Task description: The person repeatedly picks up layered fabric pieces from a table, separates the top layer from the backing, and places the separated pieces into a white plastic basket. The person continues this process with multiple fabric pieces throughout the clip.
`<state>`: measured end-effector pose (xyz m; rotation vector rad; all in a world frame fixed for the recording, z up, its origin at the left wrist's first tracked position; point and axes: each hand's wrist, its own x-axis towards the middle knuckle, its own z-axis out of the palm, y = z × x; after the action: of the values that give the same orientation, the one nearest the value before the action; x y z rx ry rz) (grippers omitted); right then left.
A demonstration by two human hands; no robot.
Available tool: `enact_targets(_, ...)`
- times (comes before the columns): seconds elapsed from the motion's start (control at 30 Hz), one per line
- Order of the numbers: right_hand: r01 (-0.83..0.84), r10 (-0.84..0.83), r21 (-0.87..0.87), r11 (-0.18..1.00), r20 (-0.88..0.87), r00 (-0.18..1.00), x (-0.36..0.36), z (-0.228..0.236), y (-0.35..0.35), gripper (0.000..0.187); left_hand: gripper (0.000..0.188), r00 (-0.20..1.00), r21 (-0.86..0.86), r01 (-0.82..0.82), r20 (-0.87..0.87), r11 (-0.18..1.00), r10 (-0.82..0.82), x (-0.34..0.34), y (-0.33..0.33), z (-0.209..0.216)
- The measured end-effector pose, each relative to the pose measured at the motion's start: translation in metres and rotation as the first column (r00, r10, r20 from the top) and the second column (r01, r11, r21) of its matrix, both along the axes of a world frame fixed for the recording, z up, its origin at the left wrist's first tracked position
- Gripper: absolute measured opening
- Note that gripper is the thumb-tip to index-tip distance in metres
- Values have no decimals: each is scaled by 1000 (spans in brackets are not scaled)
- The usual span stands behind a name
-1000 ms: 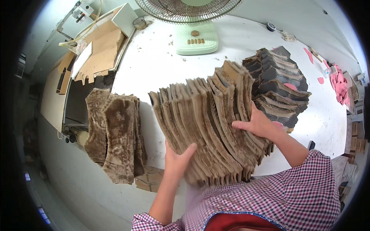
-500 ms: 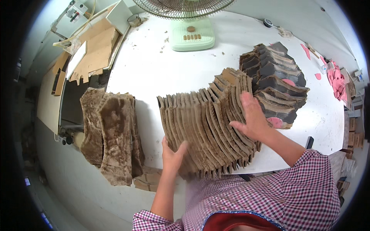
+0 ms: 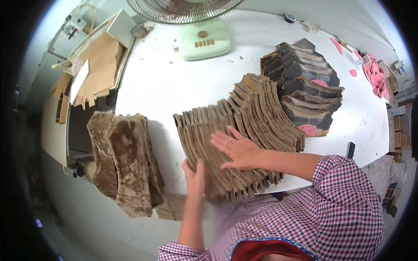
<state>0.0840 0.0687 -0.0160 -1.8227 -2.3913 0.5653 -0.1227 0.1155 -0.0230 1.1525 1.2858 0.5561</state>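
Observation:
A long row of brown, fleecy cut pieces [image 3: 261, 108] stands on edge and overlaps across the white table in front of me. My right hand [image 3: 241, 154] lies flat on the row's middle, fingers spread and thumb apart. At the row's near left end, my left hand [image 3: 194, 176] grips the edges of the outermost pieces between thumb and fingers; part of its fingers is hidden. Left of it, a smaller pile of brown fleecy pieces [image 3: 130, 161] overhangs the table's front edge.
Dark-backed pieces [image 3: 309, 78] with some pink patches lie beyond the row at the right. A green-based fan [image 3: 203, 41] stands at the back. Pink scraps [image 3: 375, 76] lie far right, a small black object [image 3: 351, 150] near the right edge. Cardboard [image 3: 98, 65] leans at the left.
My right hand has moved left from the row's right part to its middle and now lies flat there. My left hand stays at the near left end. The view has shifted slightly.

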Motion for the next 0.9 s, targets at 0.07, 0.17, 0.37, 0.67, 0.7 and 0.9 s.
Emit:
enact_targets(0.07, -16, 16, 5, 1000, 16, 1000, -6, 8, -2, 89, 50, 1000, 15, 3, -28, 1000, -2, -4, -5, -11)
enact_targets(0.17, 10, -11, -23, 1000, -34, 999, -8, 7, -1, 87, 46, 999, -26, -27, 34, 999, 28, -1, -2, -14)
enact_targets(0.37, -45, 47, 34, 998, -82, 996, 0, 4, -8, 88, 42, 999, 5, -28, -32, 1000, 28, -4, -4, -16)
enact_targets(0.67, 187, -183, 56, 981, -59, 981, 35, 2, -7, 86, 58, 998, 35, 54, 35, 998, -56, 10, -9, -19)
enact_targets(0.7, 262, -257, 42, 964, -101, 961, 39, 8, -10, 85, 57, 998, -13, 55, 31, 998, -55, 8, -8, -16)
enact_targets(0.9, 829, -757, 100, 550, -359, 546, 135, 30, -47, 81, 53, 946, -282, -67, 286, 957, 150, -11, 0, -28)
